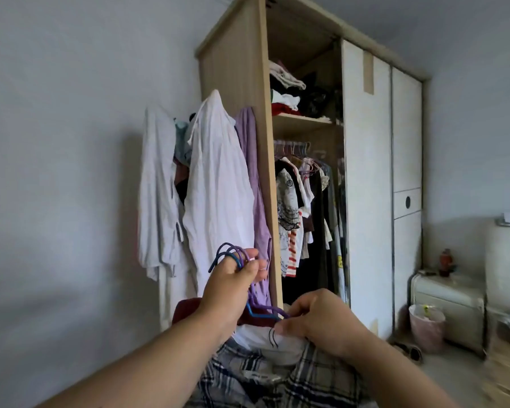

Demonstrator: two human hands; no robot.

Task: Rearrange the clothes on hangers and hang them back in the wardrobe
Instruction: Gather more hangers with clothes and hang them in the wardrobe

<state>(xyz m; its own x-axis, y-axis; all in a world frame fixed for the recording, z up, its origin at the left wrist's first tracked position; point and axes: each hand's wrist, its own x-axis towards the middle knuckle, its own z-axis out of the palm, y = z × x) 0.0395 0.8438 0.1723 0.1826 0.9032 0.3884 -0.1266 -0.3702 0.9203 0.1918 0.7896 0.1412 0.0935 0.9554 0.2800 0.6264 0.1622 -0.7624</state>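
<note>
Left hand (233, 285) clamps the hooks of my purple and blue hangers (233, 254); right hand (315, 320) pinches the white garment (274, 343) on them, just before the open wardrobe (242, 63).

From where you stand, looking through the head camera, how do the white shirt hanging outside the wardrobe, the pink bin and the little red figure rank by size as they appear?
1. White shirt, by far the largest.
2. Pink bin.
3. Red figure, smallest, though it stands farther back.
</note>
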